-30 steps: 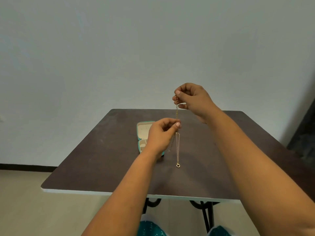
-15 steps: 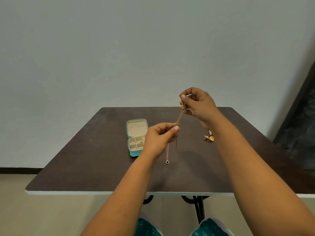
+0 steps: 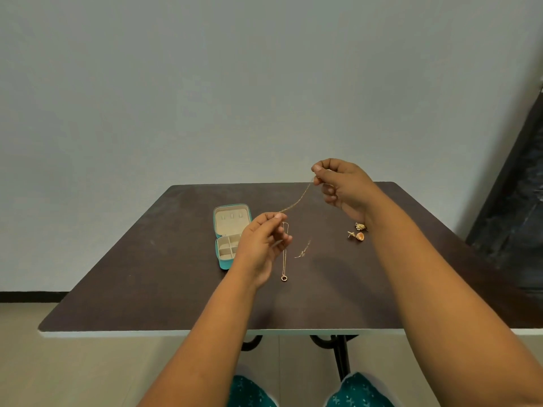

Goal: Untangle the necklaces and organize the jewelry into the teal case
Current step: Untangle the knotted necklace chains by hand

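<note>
So I've got the chain point(image 3: 296, 202) pinched tight between my left hand point(image 3: 261, 245) and right hand point(image 3: 342, 185), held up over the middle of the counter point(image 3: 147, 274). A ring pendant point(image 3: 284, 278) dangles below my left. Teal case point(image 3: 232, 235) sits open toward the counter's left, earrings point(image 3: 358, 232) toward the right edge.

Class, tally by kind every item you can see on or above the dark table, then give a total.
Teal case: 1
Chains held between left hand and right hand: 2, one with ring pendant, one loose-ended
Earrings: 2
Total: 5
</note>
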